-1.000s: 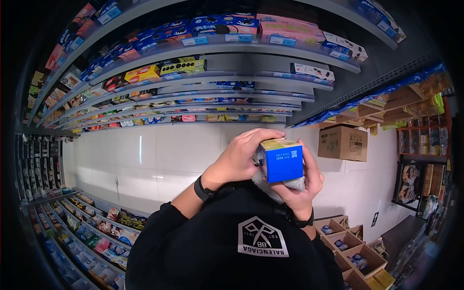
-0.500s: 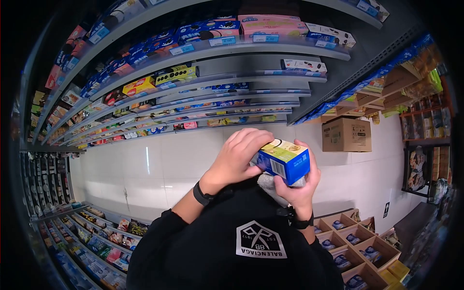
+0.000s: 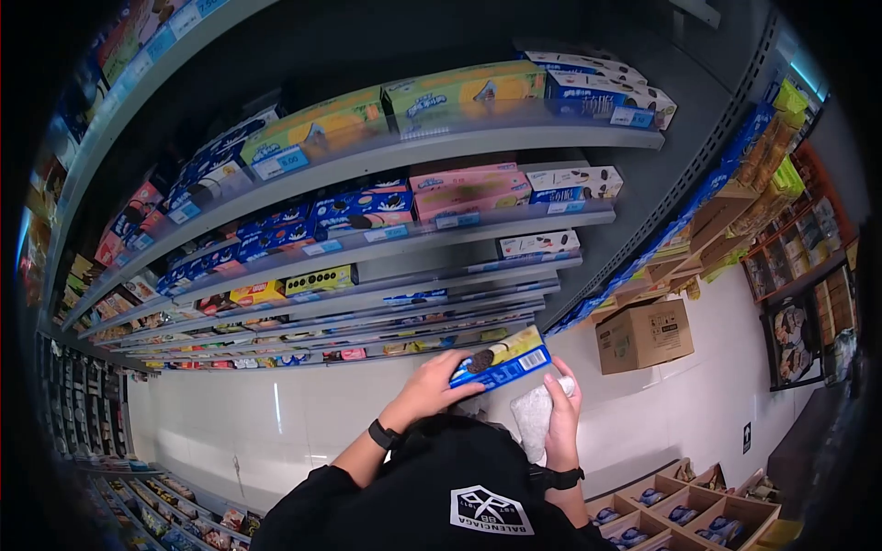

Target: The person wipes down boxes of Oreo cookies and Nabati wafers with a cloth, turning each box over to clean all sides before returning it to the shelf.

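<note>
My left hand [image 3: 432,384] is wrapped round the left end of a blue and yellow-green cookie box [image 3: 503,360], which lies tilted with its right end raised. A dark round cookie is printed on the box, and a barcode shows near its right end. At the box's right end is my right hand [image 3: 562,413], closed on a pale grey cloth [image 3: 530,419] that hangs down from its palm. Both hands are in front of my chest, below the shelves.
Ahead stand curved shelves [image 3: 413,142] with blue, pink, green and white snack boxes. A cardboard box [image 3: 645,337] sits on the floor to the right. At lower right is a wooden compartment rack [image 3: 680,503]; low shelves [image 3: 175,514] are at lower left.
The view has tipped up toward the shelves. The cookie box has turned to show its long face. My right hand has come off the box's side, and more of the cloth shows.
</note>
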Tool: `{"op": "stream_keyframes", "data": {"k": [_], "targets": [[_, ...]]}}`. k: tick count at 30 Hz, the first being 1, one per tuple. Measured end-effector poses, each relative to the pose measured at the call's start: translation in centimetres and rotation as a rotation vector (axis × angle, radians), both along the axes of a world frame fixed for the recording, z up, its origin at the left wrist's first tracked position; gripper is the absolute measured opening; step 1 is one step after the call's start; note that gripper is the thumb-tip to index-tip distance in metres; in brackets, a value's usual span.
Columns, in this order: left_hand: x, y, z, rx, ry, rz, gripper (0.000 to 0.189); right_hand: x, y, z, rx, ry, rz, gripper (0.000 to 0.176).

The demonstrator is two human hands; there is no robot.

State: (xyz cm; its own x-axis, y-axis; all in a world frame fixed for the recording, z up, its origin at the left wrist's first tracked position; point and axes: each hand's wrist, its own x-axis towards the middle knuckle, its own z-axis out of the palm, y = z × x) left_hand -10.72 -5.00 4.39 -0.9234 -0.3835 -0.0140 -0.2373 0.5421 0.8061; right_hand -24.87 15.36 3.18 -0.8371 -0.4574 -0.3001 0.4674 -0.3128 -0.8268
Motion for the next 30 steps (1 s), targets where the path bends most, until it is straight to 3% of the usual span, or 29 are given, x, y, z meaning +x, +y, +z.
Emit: {"op": "stream_keyframes", "data": {"k": [2,4,9,13,15,16,18,21,22,26,30], "targets": [[-1.4,-3.0,-3.6,-0.157,0.016,0.145,0.063,-1.6,0.3,-1.4,0.075,-0.100,-0.003,0.035],[-3.3,-6.6,-5.4,-0.383,-0.055,0.239,0.062,-3.1,0.0,-1.9,0.086,-0.060,-0.049,0.028],[-8.3,-14.9,-8.5,-0.688,0.109,0.346,0.059,-7.1,0.9,-0.9,0.155,0.047,-0.166,0.023],[-12.3,-19.8,-11.7,-0.715,0.093,0.298,0.059,-9.5,2.1,-2.0,0.310,0.218,-0.261,0.021],[-14.2,-21.9,-14.5,-0.493,-0.203,0.207,0.061,-10.9,3.5,-4.4,0.444,0.310,-0.359,0.020],[-14.6,-22.7,-16.2,-0.487,-0.204,0.195,0.061,-11.3,4.9,-6.5,0.453,0.306,-0.368,0.020],[-15.2,-24.1,-18.4,-0.490,0.084,0.038,0.064,-10.9,9.7,-12.3,0.583,0.186,-0.450,0.025],[-15.1,-23.6,-15.6,-0.287,-0.123,-0.033,0.067,-4.0,20.3,-21.0,0.924,0.006,-0.533,0.043],[-15.1,-23.5,-14.9,-0.292,-0.125,-0.041,0.067,-1.7,21.3,-20.5,1.002,-0.087,-0.555,0.051],[-14.5,-23.4,-14.4,-0.300,-0.180,-0.122,0.071,-1.9,20.1,-22.7,0.955,-0.164,-0.649,0.052],[-14.1,-19.7,-12.7,-0.390,-0.017,0.037,0.062,-0.4,18.0,-23.7,0.908,-0.283,-0.780,0.053]]}}
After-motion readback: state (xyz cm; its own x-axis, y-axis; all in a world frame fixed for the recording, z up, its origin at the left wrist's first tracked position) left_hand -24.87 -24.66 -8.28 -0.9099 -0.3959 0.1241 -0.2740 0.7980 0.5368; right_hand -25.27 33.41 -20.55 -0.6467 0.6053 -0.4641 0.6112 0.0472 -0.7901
